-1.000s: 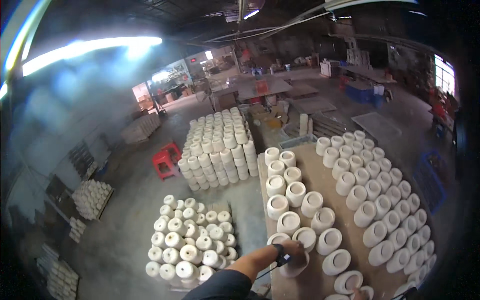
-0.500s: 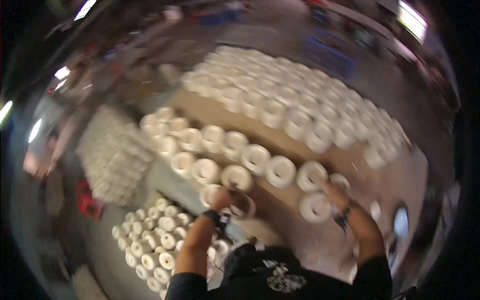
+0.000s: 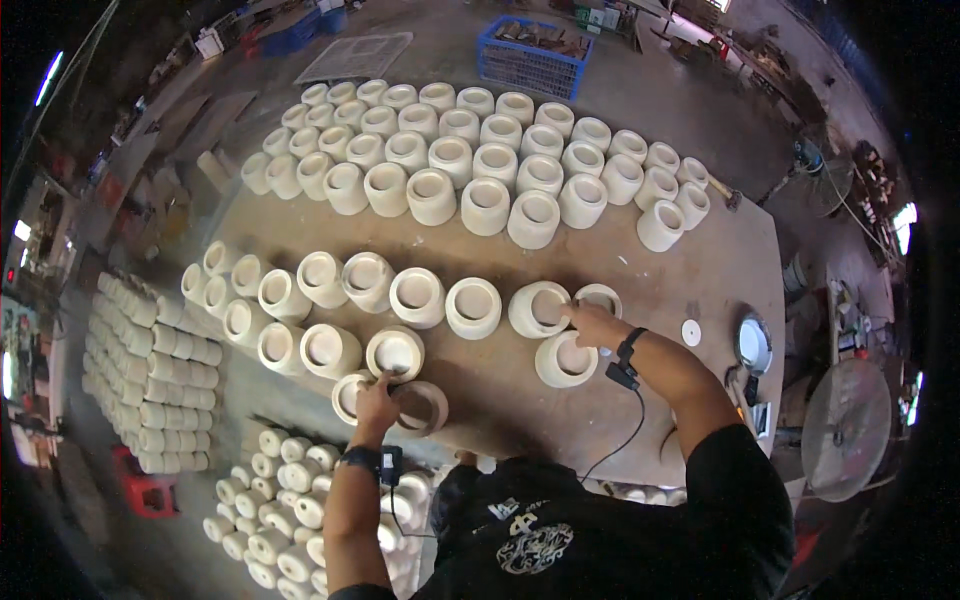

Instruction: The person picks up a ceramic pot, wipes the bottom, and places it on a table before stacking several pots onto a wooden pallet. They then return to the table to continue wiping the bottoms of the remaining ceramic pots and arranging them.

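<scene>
My left hand is closed at the rim of a round cream ceramic pot, close to the table's near edge. Just right of it is a shaded pot, and a lighter pot stands behind. Out to the right, my right hand has its fingers bent over the rim of another cream pot. Two more pots adjoin that hand: one partly hidden behind it and one in front. Fingertips of both hands are partly hidden. Each wrist wears a black strap with a small cabled device.
Rows of similar pots cover the far side of the brown table. Stacked cream pieces stand at the left and lower left. A metal bowl, a white disc and a fan are at the right.
The view has turned and steadied, so the table and pots sit differently in the picture. Both hands remain at the same groups of pots.
</scene>
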Available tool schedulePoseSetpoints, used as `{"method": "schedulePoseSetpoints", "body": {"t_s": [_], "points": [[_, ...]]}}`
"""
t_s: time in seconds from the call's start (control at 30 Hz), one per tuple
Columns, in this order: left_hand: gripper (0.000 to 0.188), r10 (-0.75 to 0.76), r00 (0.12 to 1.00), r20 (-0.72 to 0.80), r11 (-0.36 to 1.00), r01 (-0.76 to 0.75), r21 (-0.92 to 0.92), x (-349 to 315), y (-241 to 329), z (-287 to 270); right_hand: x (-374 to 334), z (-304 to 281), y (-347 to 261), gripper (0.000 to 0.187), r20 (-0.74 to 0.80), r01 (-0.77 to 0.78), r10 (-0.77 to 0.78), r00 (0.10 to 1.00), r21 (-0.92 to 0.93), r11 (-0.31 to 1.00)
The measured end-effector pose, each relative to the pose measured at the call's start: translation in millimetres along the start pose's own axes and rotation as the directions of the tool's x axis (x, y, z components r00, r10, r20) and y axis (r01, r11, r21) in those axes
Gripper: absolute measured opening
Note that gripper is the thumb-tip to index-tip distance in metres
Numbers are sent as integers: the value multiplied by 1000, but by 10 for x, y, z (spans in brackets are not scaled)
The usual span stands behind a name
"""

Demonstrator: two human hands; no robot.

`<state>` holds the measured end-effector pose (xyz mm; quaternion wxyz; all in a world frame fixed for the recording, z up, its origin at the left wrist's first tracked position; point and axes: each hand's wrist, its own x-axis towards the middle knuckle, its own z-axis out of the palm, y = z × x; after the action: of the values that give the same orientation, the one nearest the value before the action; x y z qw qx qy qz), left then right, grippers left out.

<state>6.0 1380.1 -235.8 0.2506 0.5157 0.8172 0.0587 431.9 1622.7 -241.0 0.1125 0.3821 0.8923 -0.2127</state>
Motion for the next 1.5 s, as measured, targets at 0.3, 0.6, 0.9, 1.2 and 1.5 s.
{"method": "schedulePoseSetpoints", "body": {"t_s": [0.3,0.6,0.9,1.2,1.5], "points": [[78,42,998,-39,999,-40,35,21,-132,43,-325,103,-307,78,69,-158,157,985,0,987],[72,-138,988,-74,969,150,198,17,141,71,-467,448,-361,109,-25,-246,259,966,234,940],[54,-86,992,88,986,72,151,228,348,205,-700,539,-334,134,-32,-507,515,857,128,852],[42,-56,998,-31,998,57,41,52,391,-59,-436,656,-20,126,-83,-286,298,951,129,949],[41,-180,983,-26,981,181,68,182,489,23,-229,1145,842,108,-249,150,-90,964,234,961]]}}
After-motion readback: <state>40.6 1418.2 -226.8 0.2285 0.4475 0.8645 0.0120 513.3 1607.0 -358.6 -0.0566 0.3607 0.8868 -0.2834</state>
